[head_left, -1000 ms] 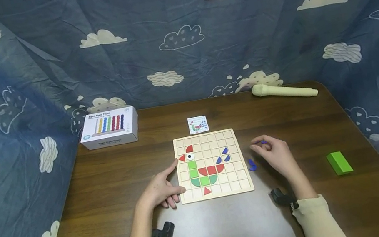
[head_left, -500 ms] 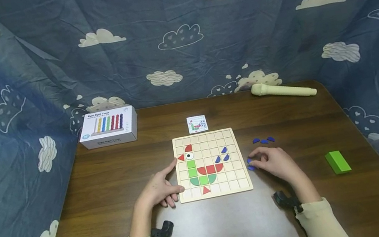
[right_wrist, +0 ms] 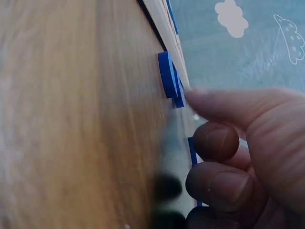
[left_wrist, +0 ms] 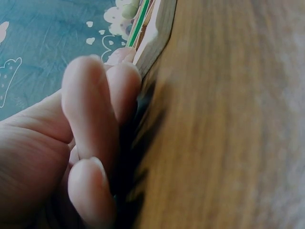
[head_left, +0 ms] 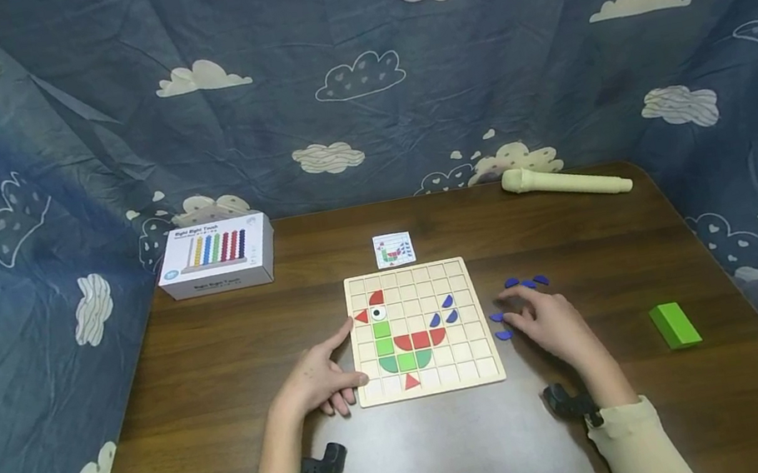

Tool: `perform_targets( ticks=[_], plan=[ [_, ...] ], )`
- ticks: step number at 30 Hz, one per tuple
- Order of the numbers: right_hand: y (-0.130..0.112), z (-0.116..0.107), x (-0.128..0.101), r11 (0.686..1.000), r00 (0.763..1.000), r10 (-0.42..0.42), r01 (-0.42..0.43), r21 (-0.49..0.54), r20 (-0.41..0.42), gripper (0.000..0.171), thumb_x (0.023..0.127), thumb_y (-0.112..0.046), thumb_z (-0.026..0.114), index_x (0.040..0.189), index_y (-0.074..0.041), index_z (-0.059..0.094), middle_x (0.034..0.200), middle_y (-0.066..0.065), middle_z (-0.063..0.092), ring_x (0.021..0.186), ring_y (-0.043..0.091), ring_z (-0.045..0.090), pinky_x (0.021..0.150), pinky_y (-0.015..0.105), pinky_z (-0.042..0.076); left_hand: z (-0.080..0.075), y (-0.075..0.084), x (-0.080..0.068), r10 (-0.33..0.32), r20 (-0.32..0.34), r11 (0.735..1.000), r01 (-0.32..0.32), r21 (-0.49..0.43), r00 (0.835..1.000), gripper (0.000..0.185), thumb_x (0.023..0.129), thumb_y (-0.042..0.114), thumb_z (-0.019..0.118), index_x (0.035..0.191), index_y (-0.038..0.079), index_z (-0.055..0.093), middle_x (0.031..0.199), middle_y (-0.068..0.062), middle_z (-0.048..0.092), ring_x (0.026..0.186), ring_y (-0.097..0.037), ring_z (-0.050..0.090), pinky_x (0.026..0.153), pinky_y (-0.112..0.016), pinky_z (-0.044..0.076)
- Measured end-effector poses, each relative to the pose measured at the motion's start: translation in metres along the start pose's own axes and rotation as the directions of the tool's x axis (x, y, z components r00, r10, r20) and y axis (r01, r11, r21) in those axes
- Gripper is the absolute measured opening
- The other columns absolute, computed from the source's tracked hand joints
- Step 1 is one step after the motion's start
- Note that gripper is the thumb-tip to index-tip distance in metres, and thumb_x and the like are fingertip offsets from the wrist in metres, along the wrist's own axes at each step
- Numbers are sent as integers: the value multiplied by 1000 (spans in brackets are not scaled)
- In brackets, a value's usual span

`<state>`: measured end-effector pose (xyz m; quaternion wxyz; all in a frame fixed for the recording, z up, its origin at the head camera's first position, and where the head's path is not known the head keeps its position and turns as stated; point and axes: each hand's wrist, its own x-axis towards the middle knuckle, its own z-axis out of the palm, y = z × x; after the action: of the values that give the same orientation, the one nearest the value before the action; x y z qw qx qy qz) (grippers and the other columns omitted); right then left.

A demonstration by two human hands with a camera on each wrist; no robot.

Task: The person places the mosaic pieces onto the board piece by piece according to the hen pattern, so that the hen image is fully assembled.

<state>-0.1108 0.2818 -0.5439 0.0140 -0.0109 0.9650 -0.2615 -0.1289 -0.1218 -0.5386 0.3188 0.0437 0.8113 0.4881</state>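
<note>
Blue quarter-round tiles (head_left: 500,326) lying on table (head_left: 219,366) just right of wooden grid board (head_left: 421,329) | right hand (head_left: 549,320) hovering, fingers loosely curled, gripping nothing | left hand (head_left: 318,380) steadying board edge, fingers relaxed | tiles probably light, stiff; pinching thin edges advisable.

Close, tilted look along the wooden table (right_wrist: 71,119), grain blurred in the near part. Right hand (right_wrist: 248,157) filling the lower right, fingers (right_wrist: 217,140) curled inward, thumb stretched toward the upper left. Two blue pieces (right_wrist: 169,78) lying flat on the table just beyond the thumb tip, overlapping from this angle; contact with the thumb unclear. Another blue piece (right_wrist: 192,150) partly hidden behind the curled fingers. Edge of a pale wooden board (right_wrist: 159,24) running along the top. Blue cloud-printed cloth (right_wrist: 238,33) behind.
</note>
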Motion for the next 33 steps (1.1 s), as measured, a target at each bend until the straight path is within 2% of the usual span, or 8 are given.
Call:
perform_targets(
  ticks=[5,9,12,17,24,33],
  plan=[
    [-6,4,2,999,1000,6,-7,-49,-28,29,87,-45,75,105,-23,69,59,-6,50,49,12,43,43,28,32,0,0,-1,1,-1,1000,-1,1,1000,96,82,30,83,156,45,24,62,-12,70,46,-23,67,40,-31,52],
    [-9,6,4,997,998,-5,1,-72,-56,18,87,-42,75,96,-26,72,58,-7,51,50,12,44,45,29,32,0,1,-1,-6,-1,1000,6,-6,1000,96,82,30,83,156,45,25,63,-12,70,46,-23,67,40,-30,52],
    [-7,5,5,999,998,-15,12,-52,-57,15,88,-37,76,99,-27,75,57,-7,50,50,12,43,45,28,31,0,1,-1,-7,-2,1000,7,-6,1000,96,81,30,83,156,45,25,63,-13,70,47,-24,67,40,-30,52],
    [-1,2,4,999,997,41,-42,-15,-61,31,87,-38,77,113,-22,71,60,-3,50,49,13,43,44,28,31,0,0,0,-9,1,1000,9,-1,1000,96,81,30,83,156,45,24,63,-12,70,47,-23,67,41,-30,52],
    [-6,2,4,996,996,70,-73,-57,-52,35,84,-47,77,100,-16,71,65,-2,54,55,15,47,48,29,33,0,1,-1,-2,-5,1000,2,1,1000,96,81,30,83,156,45,24,63,-12,70,46,-23,67,40,-31,52],
    [-10,4,4,994,997,48,-54,-93,-67,29,84,-41,78,102,-17,73,63,-4,54,54,13,48,46,29,34,0,1,-1,-6,0,1000,6,-6,1000,95,82,29,83,156,44,25,63,-13,70,46,-23,66,39,-30,52]
  ],
)
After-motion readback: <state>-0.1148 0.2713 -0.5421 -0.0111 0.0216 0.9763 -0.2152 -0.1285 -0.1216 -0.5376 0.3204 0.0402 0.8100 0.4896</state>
